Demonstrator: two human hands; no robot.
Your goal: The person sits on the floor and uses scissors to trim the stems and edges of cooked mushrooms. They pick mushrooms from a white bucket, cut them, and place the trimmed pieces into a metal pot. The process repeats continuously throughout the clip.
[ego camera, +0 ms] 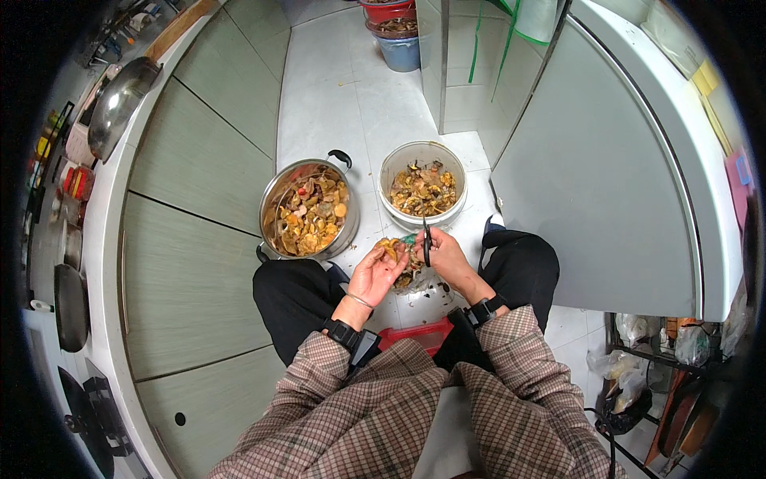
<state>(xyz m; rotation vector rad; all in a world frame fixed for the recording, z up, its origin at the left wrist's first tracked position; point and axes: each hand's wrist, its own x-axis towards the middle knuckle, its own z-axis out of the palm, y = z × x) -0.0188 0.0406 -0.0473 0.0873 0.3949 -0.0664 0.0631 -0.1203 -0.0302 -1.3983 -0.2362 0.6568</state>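
Between the fingertips of my left hand point(372, 278) is a yellowish mushroom point(390, 246). My right hand point(447, 256) grips black-handled scissors point(426, 245), their blades pointing away from me towards the white bucket. The two hands are close together above a clear plastic bag point(413, 281) on the floor, which holds dark scraps and is partly hidden by them. Beyond my left knee stands a steel pot point(353, 230) full of yellow and brown mushroom pieces point(311, 230). To its right, a white plastic bucket point(392, 209) contains more yellow-brown mushrooms point(422, 187).
Green-grey cabinets point(197, 257) line the left side under a white counter point(105, 239). A grey refrigerator point(604, 197) stands at right, a loaded rack point(658, 356) behind it. Stacked tubs point(398, 52) are farther off. A red stool point(419, 336) shows beneath me. Dark scraps dot the tiled floor.
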